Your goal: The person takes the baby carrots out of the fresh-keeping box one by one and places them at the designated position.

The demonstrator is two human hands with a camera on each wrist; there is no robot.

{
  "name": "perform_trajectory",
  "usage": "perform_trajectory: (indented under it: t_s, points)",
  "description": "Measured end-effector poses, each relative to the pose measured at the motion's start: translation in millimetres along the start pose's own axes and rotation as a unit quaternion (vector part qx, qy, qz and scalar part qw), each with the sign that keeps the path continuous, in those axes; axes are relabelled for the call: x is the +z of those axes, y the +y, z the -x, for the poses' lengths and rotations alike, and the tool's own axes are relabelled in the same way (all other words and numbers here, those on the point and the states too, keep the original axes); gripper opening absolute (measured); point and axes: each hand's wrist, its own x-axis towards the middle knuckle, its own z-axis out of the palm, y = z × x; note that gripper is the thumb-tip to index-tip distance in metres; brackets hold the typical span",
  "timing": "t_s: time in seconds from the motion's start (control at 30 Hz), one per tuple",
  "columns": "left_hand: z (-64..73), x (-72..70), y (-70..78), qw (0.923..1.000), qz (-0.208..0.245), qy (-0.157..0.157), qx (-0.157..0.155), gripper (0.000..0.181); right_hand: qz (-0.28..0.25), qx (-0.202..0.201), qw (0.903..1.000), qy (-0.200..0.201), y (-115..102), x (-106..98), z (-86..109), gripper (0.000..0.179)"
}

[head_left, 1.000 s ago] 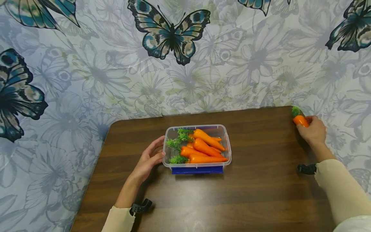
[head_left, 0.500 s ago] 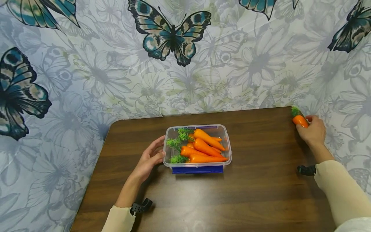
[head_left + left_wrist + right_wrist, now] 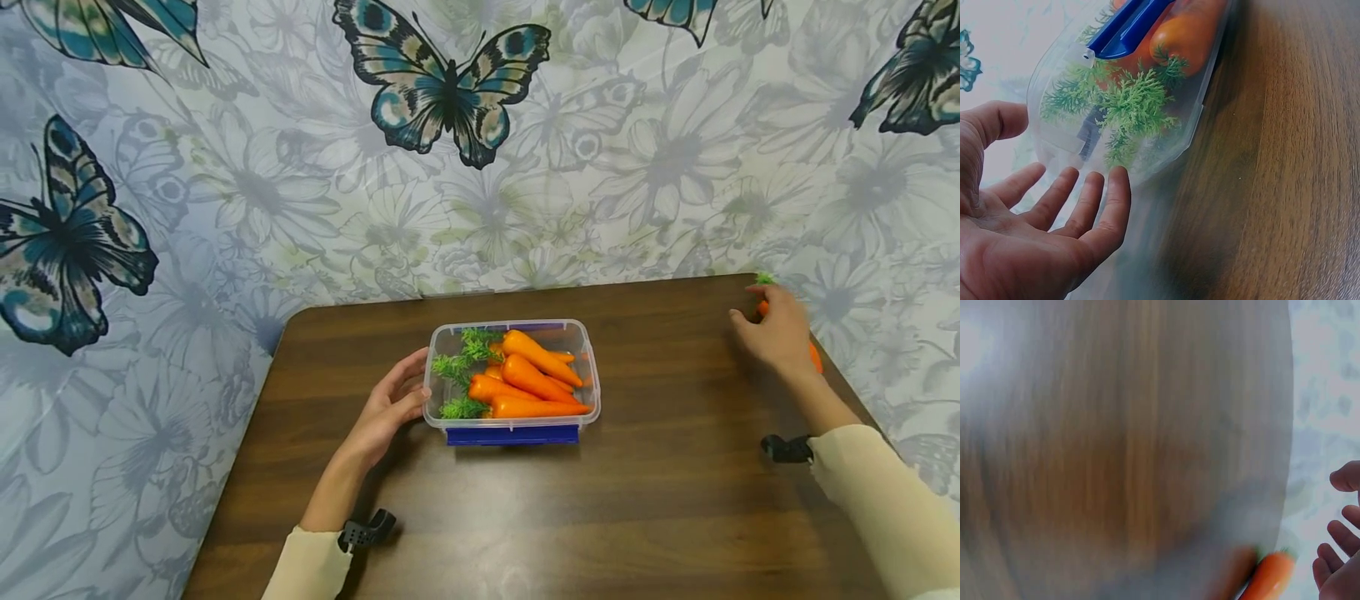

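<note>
A clear plastic container (image 3: 513, 423) with a blue latch stands on the table, holding several orange carrots (image 3: 532, 379) with green leafy tops. My left hand (image 3: 386, 404) is at its left side, fingers spread and fingertips right at the wall; the left wrist view shows the thumb and fingers apart around that end. At the table's far right edge, my right hand (image 3: 776, 333) has its thumb and fingers apart with nothing between them. Behind it lies a carrot (image 3: 816, 358), mostly hidden in the head view; in the right wrist view the carrot (image 3: 1269, 578) shows beside the fingers.
The brown wooden table (image 3: 660, 500) reaches back to a wall (image 3: 637, 167) papered with butterflies and flowers. Its right edge runs close beside the right-hand carrot. Black straps sit on both wrists.
My right hand has let go of the carrot, which stays at the table's right edge, and has shifted a little to the left. The left hand and container stay in place.
</note>
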Motion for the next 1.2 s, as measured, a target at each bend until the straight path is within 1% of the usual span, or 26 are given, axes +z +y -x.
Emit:
perform_trajectory:
  t_s: [0.17,0.23,0.4,0.67,0.8,0.93,1.2]
  points:
    - [0.7,4.8,-2.0,1.0,0.002,0.006,0.002,0.066,-0.019,-0.053,0.9981,-0.026,-28,7,0.0,0.05]
    - [1.1,6.8,-3.0,1.0,0.001,0.009,0.003,0.066,-0.025,-0.07,0.9961,-0.046,-39,10,1.5,0.049]
    - [2.1,11.2,-3.9,0.9999,0.0,0.016,0.006,0.066,-0.031,-0.1,0.9905,-0.089,-61,20,3.0,0.049]
    - [3.5,17.2,-7.3,0.9996,0.005,0.024,0.014,0.067,-0.037,-0.146,0.9803,-0.127,-97,29,11.9,0.047]
    - [4.8,20.1,-8.0,0.9994,0.008,0.03,0.018,0.067,-0.055,-0.173,0.9723,-0.147,-116,31,18.7,0.046]
    - [5.8,22.8,-9.1,0.9993,0.007,0.032,0.019,0.068,-0.078,-0.204,0.9617,-0.165,-131,35,24.6,0.043]
    - [7.1,28.7,-12.3,0.9992,0.007,0.034,0.022,0.067,-0.092,-0.278,0.9394,-0.178,-153,44,35.4,0.039]
